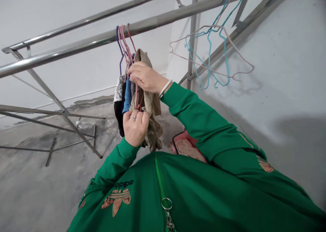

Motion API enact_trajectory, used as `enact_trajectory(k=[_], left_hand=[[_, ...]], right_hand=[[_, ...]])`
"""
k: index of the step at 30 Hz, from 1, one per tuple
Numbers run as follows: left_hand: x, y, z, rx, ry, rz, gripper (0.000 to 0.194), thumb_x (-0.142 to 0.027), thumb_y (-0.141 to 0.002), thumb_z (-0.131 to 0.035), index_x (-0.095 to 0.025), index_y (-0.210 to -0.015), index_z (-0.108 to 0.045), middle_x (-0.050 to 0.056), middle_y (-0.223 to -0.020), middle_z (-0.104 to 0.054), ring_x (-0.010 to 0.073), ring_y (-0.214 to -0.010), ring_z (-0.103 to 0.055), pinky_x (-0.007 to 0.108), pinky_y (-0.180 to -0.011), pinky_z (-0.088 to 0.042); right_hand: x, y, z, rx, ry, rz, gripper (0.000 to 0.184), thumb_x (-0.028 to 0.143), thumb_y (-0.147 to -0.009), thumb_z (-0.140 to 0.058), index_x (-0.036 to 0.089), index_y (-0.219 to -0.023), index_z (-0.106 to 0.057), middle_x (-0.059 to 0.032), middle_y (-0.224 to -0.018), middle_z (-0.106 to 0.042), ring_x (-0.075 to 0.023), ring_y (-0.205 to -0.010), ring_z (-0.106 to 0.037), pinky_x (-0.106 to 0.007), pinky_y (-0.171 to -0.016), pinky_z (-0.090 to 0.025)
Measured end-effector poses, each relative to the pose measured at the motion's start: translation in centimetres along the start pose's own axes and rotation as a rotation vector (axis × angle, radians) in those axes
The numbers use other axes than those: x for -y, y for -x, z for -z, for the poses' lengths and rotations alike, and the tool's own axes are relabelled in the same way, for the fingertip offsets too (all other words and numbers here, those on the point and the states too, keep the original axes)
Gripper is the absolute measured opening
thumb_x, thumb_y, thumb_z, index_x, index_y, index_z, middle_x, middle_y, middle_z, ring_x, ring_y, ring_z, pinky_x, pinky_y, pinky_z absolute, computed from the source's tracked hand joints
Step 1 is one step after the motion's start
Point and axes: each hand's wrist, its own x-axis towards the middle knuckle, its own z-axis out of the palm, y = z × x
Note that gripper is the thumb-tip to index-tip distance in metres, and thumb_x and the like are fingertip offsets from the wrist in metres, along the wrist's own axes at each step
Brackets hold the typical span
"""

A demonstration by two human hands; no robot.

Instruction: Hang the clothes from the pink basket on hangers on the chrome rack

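Note:
A metal drying rack rail (76, 48) runs across the view above me. Several pink and purple wire hangers (123, 41) hook over it, carrying small garments. A beige cloth (152, 106) hangs from one pink hanger. My right hand (146, 77) is closed on the top of the beige cloth near the hanger's neck. My left hand (134, 126) is closed on the lower part of that cloth and the hanger's bottom wire. A blue garment (126, 96) and a black and white one (119, 103) hang just left of my hands.
Empty pink and teal hangers (214, 52) dangle from the rail to the right. The rack's crossed legs (76, 133) stand on the stained concrete floor at left. A pink-rimmed basket (185, 145) with cloth sits below my right arm. White walls surround.

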Motion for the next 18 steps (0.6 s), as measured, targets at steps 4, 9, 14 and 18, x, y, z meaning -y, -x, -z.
enact_trajectory(k=[4,9,14,18], left_hand=[[-0.5,1.9,-2.0,0.175,-0.157,-0.023,0.021,-0.009,-0.088,-0.042,-0.018,-0.087,-0.061,0.010,-0.077,-0.062,0.0265,-0.088,-0.058,0.042,-0.078,-0.037],[0.5,2.4,-4.7,0.373,0.040,0.112,0.011,-0.010,-0.082,-0.050,-0.018,-0.082,-0.057,0.010,-0.081,-0.065,0.0252,-0.083,-0.060,0.038,-0.075,-0.042],[1.7,1.7,-6.0,0.253,0.615,0.357,0.006,-0.025,-0.084,-0.052,-0.020,-0.088,-0.053,0.000,-0.075,-0.060,0.0158,-0.072,-0.057,0.026,-0.068,-0.045],[1.1,1.5,-6.1,0.217,0.940,0.394,0.019,-0.038,-0.085,-0.054,-0.021,-0.091,-0.055,-0.001,-0.075,-0.057,0.0134,-0.067,-0.054,0.025,-0.066,-0.046]], right_hand=[[0.1,0.2,0.4,-0.040,-0.045,0.007,0.052,0.055,-0.099,-0.026,0.017,-0.103,-0.062,-0.0046,-0.113,-0.063,-0.0209,-0.125,-0.049,-0.053,-0.113,-0.035],[3.3,0.6,2.4,-0.239,-0.131,-0.051,0.065,0.059,-0.098,-0.012,0.015,-0.120,-0.055,-0.0063,-0.127,-0.056,-0.0191,-0.130,-0.048,-0.047,-0.111,-0.037],[2.4,6.9,1.7,-0.400,-0.293,-0.323,0.062,0.059,-0.095,-0.032,0.022,-0.144,-0.030,-0.0104,-0.149,-0.037,-0.0206,-0.136,-0.043,-0.044,-0.110,-0.040],[2.0,16.0,-3.5,-0.043,-0.449,-0.487,0.100,0.062,-0.058,-0.077,0.013,-0.138,-0.041,-0.0196,-0.143,-0.045,-0.0267,-0.126,-0.053,-0.042,-0.102,-0.049]])
